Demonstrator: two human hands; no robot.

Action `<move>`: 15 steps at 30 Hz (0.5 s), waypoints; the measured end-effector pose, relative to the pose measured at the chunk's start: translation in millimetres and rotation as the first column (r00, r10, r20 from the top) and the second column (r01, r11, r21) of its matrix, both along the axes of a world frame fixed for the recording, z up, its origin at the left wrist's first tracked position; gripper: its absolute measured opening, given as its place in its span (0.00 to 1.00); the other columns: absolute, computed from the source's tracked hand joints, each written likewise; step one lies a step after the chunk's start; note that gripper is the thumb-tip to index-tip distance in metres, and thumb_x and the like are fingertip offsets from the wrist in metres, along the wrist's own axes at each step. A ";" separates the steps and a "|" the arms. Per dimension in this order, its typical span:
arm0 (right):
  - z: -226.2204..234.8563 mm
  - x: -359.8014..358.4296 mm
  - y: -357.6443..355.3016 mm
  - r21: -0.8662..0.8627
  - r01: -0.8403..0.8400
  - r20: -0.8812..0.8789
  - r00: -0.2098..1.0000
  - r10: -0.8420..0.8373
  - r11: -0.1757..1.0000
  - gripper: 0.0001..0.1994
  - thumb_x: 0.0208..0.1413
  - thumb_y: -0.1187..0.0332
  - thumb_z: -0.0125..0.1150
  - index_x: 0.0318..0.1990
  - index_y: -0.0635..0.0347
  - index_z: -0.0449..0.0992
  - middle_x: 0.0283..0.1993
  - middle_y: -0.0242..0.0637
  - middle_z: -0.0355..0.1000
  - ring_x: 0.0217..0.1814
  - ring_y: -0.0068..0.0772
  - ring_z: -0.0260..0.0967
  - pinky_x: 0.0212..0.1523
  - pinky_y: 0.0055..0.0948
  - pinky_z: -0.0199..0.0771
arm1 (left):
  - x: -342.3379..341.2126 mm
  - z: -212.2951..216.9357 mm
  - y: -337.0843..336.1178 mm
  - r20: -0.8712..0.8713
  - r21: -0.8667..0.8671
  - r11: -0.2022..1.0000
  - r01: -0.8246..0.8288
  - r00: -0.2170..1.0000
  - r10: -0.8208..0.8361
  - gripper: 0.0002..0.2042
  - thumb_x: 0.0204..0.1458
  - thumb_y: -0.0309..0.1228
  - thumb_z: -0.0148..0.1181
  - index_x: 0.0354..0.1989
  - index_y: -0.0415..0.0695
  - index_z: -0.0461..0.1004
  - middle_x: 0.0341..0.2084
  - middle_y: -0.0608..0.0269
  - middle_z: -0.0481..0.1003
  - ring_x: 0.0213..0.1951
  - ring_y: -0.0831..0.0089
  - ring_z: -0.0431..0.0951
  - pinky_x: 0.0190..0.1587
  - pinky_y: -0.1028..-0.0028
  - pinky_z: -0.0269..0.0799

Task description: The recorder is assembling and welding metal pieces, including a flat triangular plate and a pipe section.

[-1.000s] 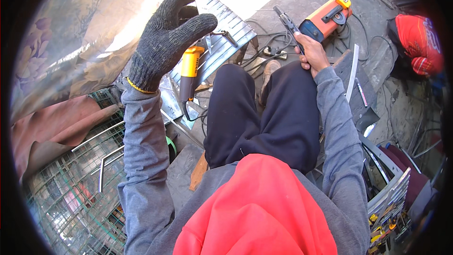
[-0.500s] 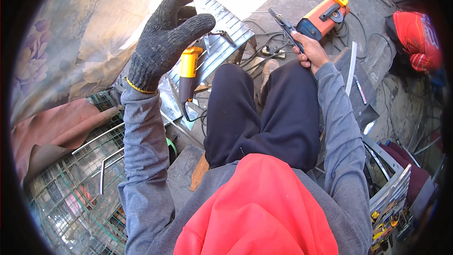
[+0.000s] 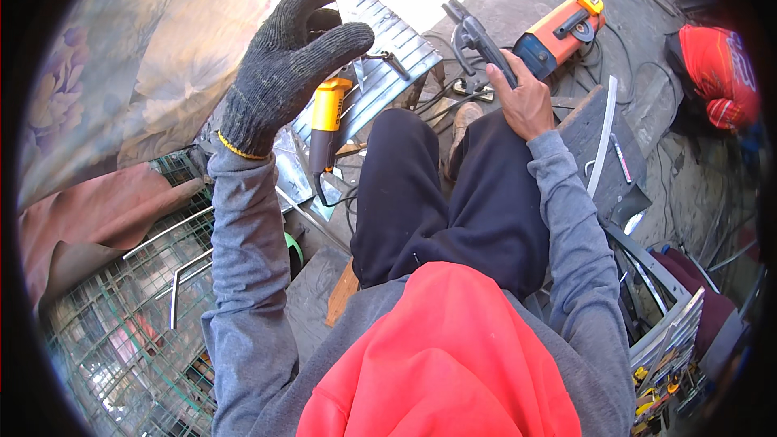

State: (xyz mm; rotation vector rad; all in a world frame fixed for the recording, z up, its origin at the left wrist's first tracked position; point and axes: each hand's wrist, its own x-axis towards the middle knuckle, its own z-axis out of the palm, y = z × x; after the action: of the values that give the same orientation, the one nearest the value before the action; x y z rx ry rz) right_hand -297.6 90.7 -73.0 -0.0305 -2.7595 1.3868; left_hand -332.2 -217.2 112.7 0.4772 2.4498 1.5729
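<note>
My left hand [image 3: 295, 57], in a dark knitted glove, is curled with thumb and index finger round a thin pale metal piece [image 3: 339, 6]; the glove hides most of that piece. Just below the thumb lies a yellow and black angle grinder [image 3: 328, 113], by a ribbed metal panel [image 3: 384, 32]. Bare, my right hand [image 3: 526, 97] grips the black handle of a welding electrode holder [image 3: 479, 40] above my right knee. Its jaws point up and to the left, and no rod can be made out in them.
An orange welding machine [image 3: 558, 36] stands beyond my right hand, cables [image 3: 437, 101] around it. A person in red [image 3: 716, 73] is at the far right. Wire mesh [image 3: 129, 324] and a reddish-brown sheet [image 3: 105, 218] lie left; a curved metal strip [image 3: 603, 137] lies right.
My right hand has turned the electrode holder, bringing it closer and showing its lever side, with the thumb now along the handle. The left hand keeps its grip, almost unmoved.
</note>
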 end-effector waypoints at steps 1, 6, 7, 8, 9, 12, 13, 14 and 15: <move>4.8 2.4 -3.3 0.070 -0.039 -0.078 0.996 0.045 0.997 0.23 0.65 0.50 0.59 0.60 0.54 0.75 0.38 0.52 0.81 0.40 0.57 0.81 0.38 0.45 0.79 | 0.4 -0.3 -0.9 0.000 -0.002 1.000 -0.004 1.000 0.004 0.29 0.57 0.38 0.71 0.64 0.44 0.68 0.55 0.54 0.75 0.50 0.64 0.81 0.56 0.66 0.75; 20.0 3.7 -27.8 0.232 -0.091 -0.144 0.981 0.127 0.968 0.23 0.66 0.49 0.58 0.62 0.49 0.73 0.38 0.50 0.81 0.40 0.57 0.81 0.40 0.50 0.82 | 1.5 3.5 0.4 0.028 0.003 1.000 -0.006 1.000 0.005 0.28 0.57 0.36 0.70 0.64 0.44 0.67 0.55 0.55 0.74 0.49 0.65 0.81 0.54 0.67 0.76; 23.7 0.6 -28.9 0.231 -0.093 -0.145 0.981 0.129 0.968 0.23 0.66 0.49 0.58 0.62 0.49 0.73 0.38 0.50 0.81 0.40 0.57 0.81 0.40 0.50 0.82 | 1.0 3.4 0.8 0.027 0.003 1.000 -0.007 1.000 0.007 0.28 0.57 0.36 0.70 0.64 0.44 0.67 0.55 0.55 0.74 0.49 0.65 0.81 0.54 0.67 0.76; 26.7 -3.3 -29.3 0.269 -0.110 -0.071 0.988 0.134 0.957 0.22 0.65 0.51 0.59 0.61 0.51 0.74 0.39 0.51 0.81 0.41 0.57 0.80 0.40 0.48 0.81 | 0.1 2.2 1.5 0.001 0.002 1.000 0.004 1.000 -0.004 0.28 0.57 0.36 0.70 0.64 0.44 0.67 0.56 0.55 0.74 0.49 0.66 0.81 0.54 0.67 0.76; 28.0 -6.6 -29.6 0.306 -0.130 0.003 0.991 0.136 0.943 0.21 0.65 0.52 0.61 0.59 0.52 0.75 0.39 0.52 0.80 0.42 0.56 0.80 0.40 0.46 0.81 | -0.7 1.2 1.7 -0.025 0.001 1.000 0.016 1.000 -0.016 0.28 0.57 0.36 0.70 0.64 0.44 0.68 0.56 0.55 0.73 0.49 0.66 0.81 0.54 0.67 0.76; 28.3 -13.3 -26.3 0.297 -0.136 0.007 0.990 0.140 0.945 0.23 0.66 0.47 0.56 0.61 0.50 0.74 0.39 0.51 0.81 0.42 0.57 0.81 0.41 0.51 0.82 | -1.4 -0.2 1.0 -0.002 0.041 0.999 0.026 1.000 -0.026 0.28 0.57 0.36 0.70 0.64 0.44 0.67 0.57 0.55 0.73 0.49 0.66 0.81 0.55 0.66 0.76; 28.2 -14.2 -25.7 0.298 -0.137 0.006 0.990 0.142 0.945 0.23 0.66 0.47 0.56 0.61 0.50 0.74 0.39 0.51 0.81 0.42 0.57 0.81 0.41 0.51 0.82 | -1.5 -0.7 0.5 -0.003 0.041 0.999 0.025 1.000 -0.025 0.28 0.57 0.36 0.70 0.64 0.44 0.67 0.57 0.55 0.73 0.49 0.66 0.81 0.55 0.66 0.76; 29.8 -15.3 -25.5 0.298 -0.141 -0.004 0.989 0.149 0.944 0.23 0.66 0.47 0.56 0.61 0.51 0.74 0.39 0.52 0.81 0.42 0.57 0.81 0.42 0.51 0.82 | -2.0 -1.6 -0.4 -0.027 0.005 1.000 0.017 0.999 -0.016 0.28 0.57 0.36 0.70 0.64 0.44 0.68 0.57 0.56 0.73 0.50 0.66 0.80 0.55 0.66 0.75; 31.3 -16.0 -25.3 0.299 -0.144 -0.014 0.988 0.156 0.943 0.23 0.66 0.47 0.56 0.60 0.51 0.74 0.39 0.52 0.81 0.42 0.57 0.81 0.42 0.51 0.82 | -2.4 -2.2 -0.7 -0.052 -0.030 1.000 0.007 0.999 -0.009 0.28 0.57 0.37 0.70 0.64 0.43 0.68 0.57 0.57 0.73 0.50 0.66 0.80 0.56 0.66 0.75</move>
State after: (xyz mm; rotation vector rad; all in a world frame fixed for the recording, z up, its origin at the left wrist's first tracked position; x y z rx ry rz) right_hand -313.6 65.4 -41.8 0.2205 -2.9587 0.9686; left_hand -334.6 -217.9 110.4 0.5288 2.5025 1.5372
